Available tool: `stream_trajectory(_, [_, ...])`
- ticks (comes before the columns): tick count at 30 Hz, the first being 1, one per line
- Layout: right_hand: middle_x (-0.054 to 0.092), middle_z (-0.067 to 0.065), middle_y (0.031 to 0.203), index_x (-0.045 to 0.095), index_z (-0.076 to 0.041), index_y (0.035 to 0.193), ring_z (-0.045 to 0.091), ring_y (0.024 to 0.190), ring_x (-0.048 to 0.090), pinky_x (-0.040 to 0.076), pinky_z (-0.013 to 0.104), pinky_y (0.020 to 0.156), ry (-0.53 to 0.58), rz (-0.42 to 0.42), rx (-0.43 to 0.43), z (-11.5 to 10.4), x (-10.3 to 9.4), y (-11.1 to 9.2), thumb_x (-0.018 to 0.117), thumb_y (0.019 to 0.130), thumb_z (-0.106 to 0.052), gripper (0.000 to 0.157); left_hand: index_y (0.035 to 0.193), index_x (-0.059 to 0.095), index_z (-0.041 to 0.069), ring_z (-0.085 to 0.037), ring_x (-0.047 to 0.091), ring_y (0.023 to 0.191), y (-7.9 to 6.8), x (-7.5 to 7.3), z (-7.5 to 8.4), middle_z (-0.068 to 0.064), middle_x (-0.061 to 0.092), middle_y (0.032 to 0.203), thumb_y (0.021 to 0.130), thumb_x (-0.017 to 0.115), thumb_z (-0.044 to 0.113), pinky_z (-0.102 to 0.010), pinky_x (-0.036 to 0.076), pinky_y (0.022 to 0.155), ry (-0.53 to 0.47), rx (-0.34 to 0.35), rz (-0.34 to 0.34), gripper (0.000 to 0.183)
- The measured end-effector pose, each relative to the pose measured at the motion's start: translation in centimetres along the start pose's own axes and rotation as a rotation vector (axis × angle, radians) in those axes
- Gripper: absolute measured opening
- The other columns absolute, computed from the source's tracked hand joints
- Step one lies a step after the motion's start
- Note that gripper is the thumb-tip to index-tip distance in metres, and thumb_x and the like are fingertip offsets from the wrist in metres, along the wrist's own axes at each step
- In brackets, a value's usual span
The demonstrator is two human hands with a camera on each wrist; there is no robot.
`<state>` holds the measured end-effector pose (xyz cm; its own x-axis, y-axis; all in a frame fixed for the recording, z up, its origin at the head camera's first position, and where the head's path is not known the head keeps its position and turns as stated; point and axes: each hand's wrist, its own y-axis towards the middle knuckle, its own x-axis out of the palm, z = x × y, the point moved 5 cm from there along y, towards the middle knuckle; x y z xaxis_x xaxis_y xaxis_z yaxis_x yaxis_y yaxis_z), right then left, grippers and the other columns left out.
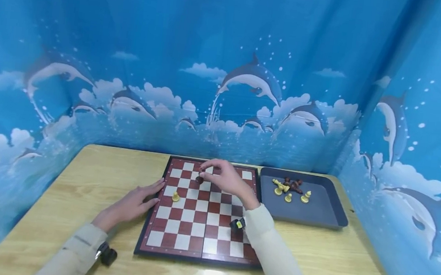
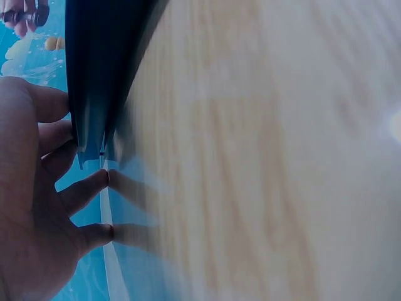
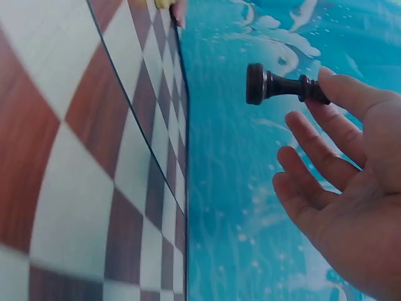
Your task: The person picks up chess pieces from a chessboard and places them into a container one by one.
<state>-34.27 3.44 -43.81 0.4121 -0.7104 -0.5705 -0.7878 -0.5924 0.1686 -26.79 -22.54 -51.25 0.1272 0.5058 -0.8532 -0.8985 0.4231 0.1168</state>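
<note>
My right hand (image 1: 230,181) pinches a dark brown chess piece (image 3: 285,86) between thumb and forefinger by its top, which the fingertips partly hide. In the right wrist view the piece's round base hangs free, apart from the chessboard (image 3: 75,163), and the other fingers are spread. The head view places it over the board's far left part. A pale yellow chess piece (image 1: 175,197) stands on the board near its left side. My left hand (image 1: 137,202) rests at the board's left edge, fingertips touching its dark side (image 2: 94,81) and holding no piece.
Right of the board lies a grey tray (image 1: 323,211) with several yellow chess pieces (image 1: 305,197) and dark brown ones (image 1: 296,188). Both stand on a wooden table (image 1: 59,210). A blue dolphin-print curtain (image 1: 164,60) closes off the back and sides.
</note>
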Motion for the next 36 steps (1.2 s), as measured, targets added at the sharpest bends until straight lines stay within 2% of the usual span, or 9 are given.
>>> stream_trajectory(6, [0.060,-0.005,0.118,0.066,-0.025,0.111,0.015,0.115,0.052,0.042,0.048,0.099,-0.006,0.045,0.055,0.4,-1.9,-3.2,0.062,0.090,-0.029,0.021,0.146,0.030,0.013,-0.036,0.032,0.134,-0.1,0.3,-0.1,-0.005,0.023,0.153,0.098,0.046,0.031,-0.066,0.018,0.105,-0.003,-0.007,-0.006,0.053])
stream_trajectory(9, [0.062,-0.003,0.115,0.066,-0.025,0.109,0.015,0.112,0.054,0.044,0.050,0.096,-0.023,0.076,0.041,1.3,-3.2,-5.0,0.063,0.090,-0.026,0.019,0.145,0.031,0.013,-0.036,0.032,0.134,-0.2,0.2,-0.2,-0.005,0.023,0.153,0.098,0.047,0.030,-0.066,0.018,0.105,-0.008,-0.010,-0.002,0.053])
stream_trajectory(13, [0.063,-0.004,0.114,0.067,-0.024,0.109,0.019,0.104,0.057,0.046,0.052,0.090,-0.067,0.139,0.037,3.3,-6.1,-7.2,0.064,0.088,-0.031,0.022,0.145,0.032,0.012,-0.037,0.033,0.133,-0.1,0.1,-0.1,-0.007,0.024,0.153,0.097,0.047,0.029,-0.067,0.018,0.105,-0.010,-0.001,0.003,0.053])
stream_trajectory(17, [0.062,0.000,0.115,0.067,-0.019,0.109,0.021,0.110,0.055,0.044,0.051,0.095,-0.089,0.236,0.059,3.8,-9.7,-9.4,0.065,0.087,-0.033,0.026,0.145,0.031,0.011,-0.037,0.033,0.133,-0.2,0.1,-0.1,-0.007,0.024,0.153,0.098,0.047,0.029,-0.067,0.018,0.105,-0.012,0.000,-0.003,0.053])
stream_trajectory(19, [0.061,0.001,0.115,0.067,-0.018,0.109,0.022,0.108,0.056,0.047,0.047,0.091,-0.090,0.281,0.065,3.9,-11.3,-10.2,0.064,0.088,-0.033,0.026,0.145,0.031,0.012,-0.037,0.033,0.133,-0.2,0.0,-0.2,-0.007,0.023,0.153,0.098,0.047,0.030,-0.067,0.018,0.105,-0.008,0.001,-0.002,0.053])
stream_trajectory(22, [0.062,0.001,0.114,0.066,-0.018,0.110,0.025,0.096,0.059,0.052,0.040,0.076,-0.104,0.320,0.091,4.1,-13.0,-11.2,0.064,0.088,-0.034,0.027,0.145,0.031,0.012,-0.037,0.033,0.133,-0.2,-0.1,-0.3,-0.007,0.024,0.153,0.098,0.047,0.030,-0.067,0.018,0.104,-0.005,0.002,0.007,0.054])
stream_trajectory(25, [0.062,0.000,0.113,0.066,-0.020,0.111,0.026,0.094,0.059,0.052,0.039,0.072,-0.127,0.342,0.122,4.5,-14.1,-12.0,0.063,0.088,-0.036,0.028,0.145,0.031,0.012,-0.037,0.033,0.133,-0.1,0.0,-0.4,-0.007,0.024,0.153,0.098,0.047,0.031,-0.067,0.019,0.104,0.006,0.009,0.009,0.054])
stream_trajectory(31, [0.063,0.003,0.114,0.065,-0.019,0.112,0.024,0.107,0.057,0.048,0.046,0.087,-0.136,0.380,0.150,5.4,-15.3,-13.1,0.063,0.088,-0.037,0.030,0.145,0.031,0.012,-0.036,0.033,0.133,-0.1,0.0,-0.3,-0.006,0.024,0.153,0.098,0.046,0.031,-0.067,0.019,0.104,0.000,0.017,0.002,0.053])
stream_trajectory(36, [0.062,0.007,0.116,0.064,-0.014,0.116,0.025,0.104,0.058,0.051,0.044,0.081,-0.171,0.402,0.183,6.2,-16.2,-14.3,0.061,0.090,-0.036,0.034,0.145,0.031,0.012,-0.036,0.033,0.133,-0.1,0.1,-0.2,-0.006,0.024,0.153,0.098,0.046,0.031,-0.067,0.018,0.104,-0.002,0.005,-0.007,0.053])
